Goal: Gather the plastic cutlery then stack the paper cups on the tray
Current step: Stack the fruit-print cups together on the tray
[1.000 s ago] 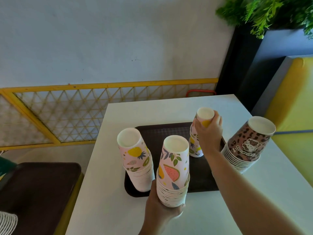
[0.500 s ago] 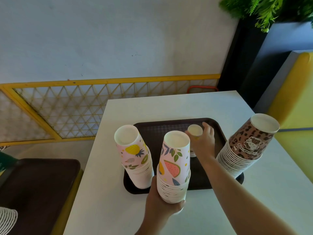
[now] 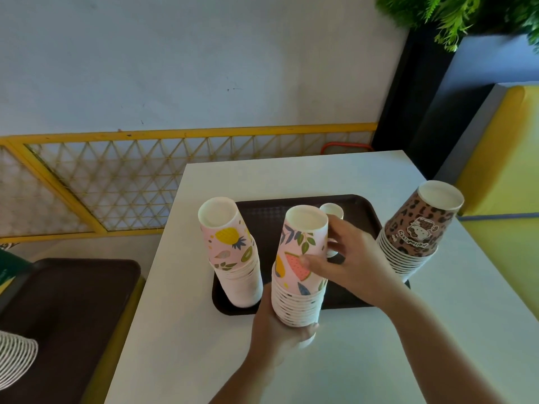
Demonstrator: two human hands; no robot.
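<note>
Hands both sat on the middle stack of inverted fruit-print paper cups (image 3: 300,266). Left hand (image 3: 280,330) gripped its lower rims from the near side, fingers curled round the base, at the near edge of the dark brown plastic tray (image 3: 364,211). Right hand (image 3: 347,258) came in from the right, thumb pressed on the watermelon print of the top cup, fingers wrapped round its far side. Just beyond the right hand's fingers stood a small short stack of white-bottomed paper cups (image 3: 332,212) on the tray, mostly hidden by the hand. Left of the left hand, a pineapple-print stack of inverted paper cups (image 3: 230,252) stood on the tray, leaning slightly left. Right of the right hand, a brown leopard-print stack of inverted paper cups (image 3: 420,231) sat at the tray's right edge, tilted; couldn't tell whether it rested on tray or white bench (image 3: 291,176). No plastic cutlery in view.
</note>
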